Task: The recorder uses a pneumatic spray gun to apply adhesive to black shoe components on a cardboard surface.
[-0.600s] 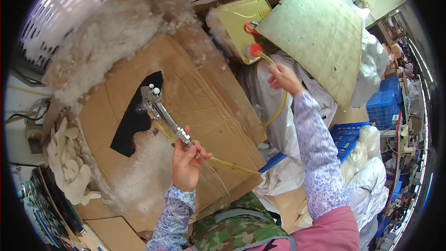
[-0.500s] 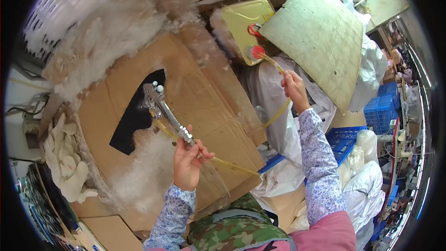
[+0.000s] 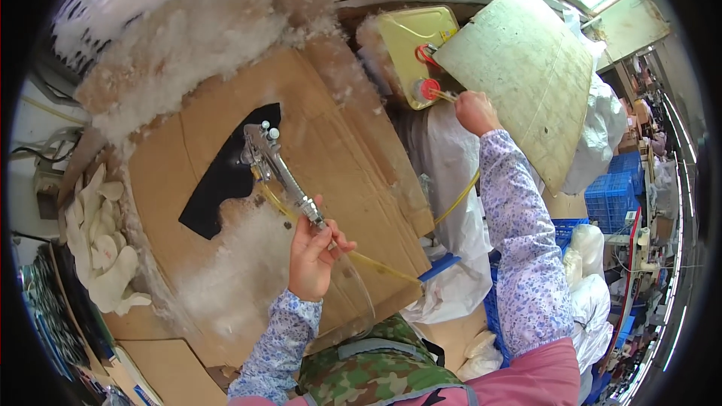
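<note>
A worker's left hand (image 3: 310, 262) held a metal spray gun (image 3: 283, 173) by the lower end of its handle, palm turned upward and fingers curled around the fitting, above a cardboard sheet (image 3: 323, 128). The gun slanted up and left, its head over a black cutout piece (image 3: 216, 189); whether the two touched could not be told. The right arm, in a blue-flowered sleeve (image 3: 520, 218), stretched far forward, and the right hand (image 3: 477, 113) was closed on a yellow tube (image 3: 462, 194) just beside the red cap (image 3: 429, 89) of a yellow tin (image 3: 406, 34). The back of that hand hid the exact grip of its fingertips.

A large pale board (image 3: 523, 68) overlapped the tin's right side and stood close beside the right hand, while white plastic sheeting (image 3: 451, 173) bulged below the tin, next to the cardboard. Whitish fluff (image 3: 180, 60) coated the far left of the work area, and a heap of cream-coloured pieces (image 3: 105, 248) lay at the cardboard's left edge. Blue crates (image 3: 613, 192) and white sacks (image 3: 592, 308) crowded the floor beyond the right arm.
</note>
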A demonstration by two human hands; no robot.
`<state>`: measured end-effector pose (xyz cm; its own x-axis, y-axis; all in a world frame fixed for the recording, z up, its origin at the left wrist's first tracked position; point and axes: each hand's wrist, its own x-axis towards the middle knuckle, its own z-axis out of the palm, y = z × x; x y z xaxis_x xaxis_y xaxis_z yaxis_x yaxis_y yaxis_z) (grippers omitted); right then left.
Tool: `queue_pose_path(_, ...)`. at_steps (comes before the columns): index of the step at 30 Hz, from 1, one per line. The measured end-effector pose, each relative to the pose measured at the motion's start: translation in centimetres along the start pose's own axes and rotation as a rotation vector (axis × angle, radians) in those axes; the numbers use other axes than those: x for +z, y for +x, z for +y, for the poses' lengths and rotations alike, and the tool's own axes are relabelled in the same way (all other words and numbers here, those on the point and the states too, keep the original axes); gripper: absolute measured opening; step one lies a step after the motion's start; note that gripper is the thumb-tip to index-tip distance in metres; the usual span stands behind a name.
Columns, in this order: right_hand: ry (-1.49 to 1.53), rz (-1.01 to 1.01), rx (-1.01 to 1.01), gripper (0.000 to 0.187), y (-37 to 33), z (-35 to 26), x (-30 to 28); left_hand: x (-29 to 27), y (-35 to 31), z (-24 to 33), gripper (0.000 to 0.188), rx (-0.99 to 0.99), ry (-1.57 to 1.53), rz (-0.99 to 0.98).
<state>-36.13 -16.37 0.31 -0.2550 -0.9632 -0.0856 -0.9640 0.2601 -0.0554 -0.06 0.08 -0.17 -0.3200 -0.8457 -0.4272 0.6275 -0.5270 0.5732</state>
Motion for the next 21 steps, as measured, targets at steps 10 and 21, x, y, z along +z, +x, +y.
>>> queue_pose_path(10, 0.180, -0.079, -0.034, 0.028, 2.7, -1.5, 2.0, -0.2, 0.0, -0.4, 0.052, 0.020, -0.037, -0.043)
queue_pose_path(21, 0.520, 0.176, -0.033, 0.026, -1.1, 2.5, 3.3, -0.2, 0.1, -0.4, 0.052, 0.023, -0.044, -0.057)
